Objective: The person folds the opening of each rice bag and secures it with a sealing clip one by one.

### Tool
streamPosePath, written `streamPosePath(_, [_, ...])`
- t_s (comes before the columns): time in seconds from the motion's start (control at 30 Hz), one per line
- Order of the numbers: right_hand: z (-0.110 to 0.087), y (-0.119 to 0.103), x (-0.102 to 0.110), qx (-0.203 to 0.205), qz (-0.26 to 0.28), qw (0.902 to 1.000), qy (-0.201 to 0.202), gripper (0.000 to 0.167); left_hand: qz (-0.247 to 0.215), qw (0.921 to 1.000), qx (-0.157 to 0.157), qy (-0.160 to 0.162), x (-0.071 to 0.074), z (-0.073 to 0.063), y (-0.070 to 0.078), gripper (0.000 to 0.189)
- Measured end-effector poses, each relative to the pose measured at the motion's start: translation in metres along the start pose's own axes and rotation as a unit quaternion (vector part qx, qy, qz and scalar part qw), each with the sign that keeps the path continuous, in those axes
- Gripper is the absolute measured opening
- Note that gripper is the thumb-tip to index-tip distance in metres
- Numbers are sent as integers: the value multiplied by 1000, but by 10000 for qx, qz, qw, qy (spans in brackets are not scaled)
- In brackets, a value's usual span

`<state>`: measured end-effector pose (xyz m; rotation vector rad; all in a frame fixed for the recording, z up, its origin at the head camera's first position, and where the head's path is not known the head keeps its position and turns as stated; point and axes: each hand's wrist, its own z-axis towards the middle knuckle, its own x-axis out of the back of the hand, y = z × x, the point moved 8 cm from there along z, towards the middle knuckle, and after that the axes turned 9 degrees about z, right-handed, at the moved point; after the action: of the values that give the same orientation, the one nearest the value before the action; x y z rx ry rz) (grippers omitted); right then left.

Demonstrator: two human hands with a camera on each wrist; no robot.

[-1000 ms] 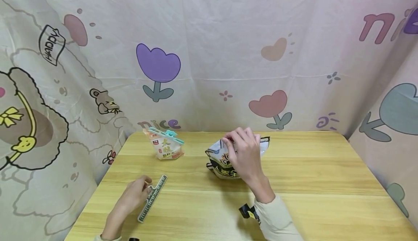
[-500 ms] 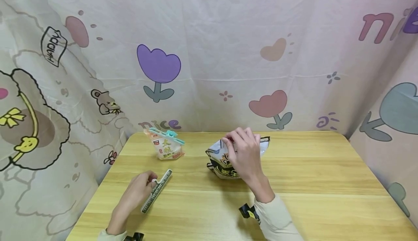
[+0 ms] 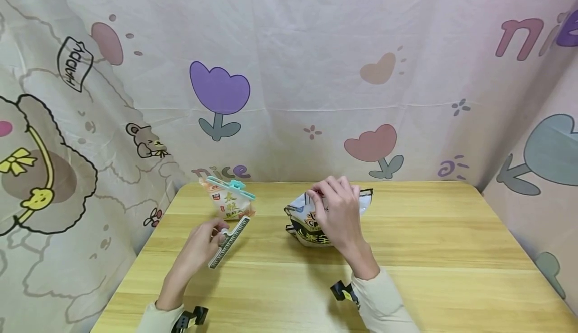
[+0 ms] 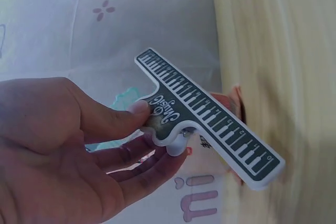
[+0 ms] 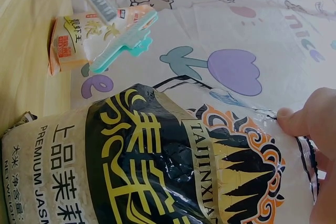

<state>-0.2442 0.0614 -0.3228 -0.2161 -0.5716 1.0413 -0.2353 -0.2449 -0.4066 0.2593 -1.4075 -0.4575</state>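
Observation:
My left hand (image 3: 198, 246) pinches a bag clip (image 4: 205, 116) by its handle, thumb on the "Music" lettering and fingers behind. The long dark clip has a white edge and a piano-key pattern, and is tilted above the table. At the top of a rice bag (image 5: 142, 166), my right hand (image 3: 336, 212) grips the folded edge between thumb and fingers. Black, gold and white print covers this bag, which stands on the table (image 3: 429, 253). Just beyond the left hand stands a smaller orange-and-white bag (image 3: 230, 205) with a turquoise clip (image 3: 235, 186) across its top.
Behind the table hangs a pale curtain (image 3: 289, 82) printed with flowers and cartoon figures, and it runs down both sides too. Black wrist cameras are strapped at both cuffs, one near the left sleeve (image 3: 160, 319) and one near the right sleeve (image 3: 384, 303).
My left hand has lifted the piano-patterned bag clip and carried it forward and to the right, closer to the smaller bag. My right hand and the rice bag have stayed put.

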Motion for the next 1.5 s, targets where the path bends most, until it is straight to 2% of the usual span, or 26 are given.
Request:
streamPosePath(0.17, [0, 0, 0, 8, -31, 10000, 26, 7, -79, 9997, -113, 192, 5, 8, 9, 21])
streamPosePath(0.43, [0, 1, -2, 13, -24, 10000, 19, 7, -421, 9979, -378, 328, 7, 18, 23, 22])
streamPosePath(0.83, [0, 1, -1, 10, -37, 10000, 26, 8, -963, 9893, -948, 552, 13, 32, 48, 28])
streamPosePath(1.2, [0, 1, -3, 55, -22, 10000, 60, 8, -1469, 9826, -889, 711, 18, 43, 59, 26])
streamPosePath(1.5, [0, 2, -2, 15, -45, 10000, 34, 7, -2023, 9709, -1031, 767, 19, 51, 74, 26])
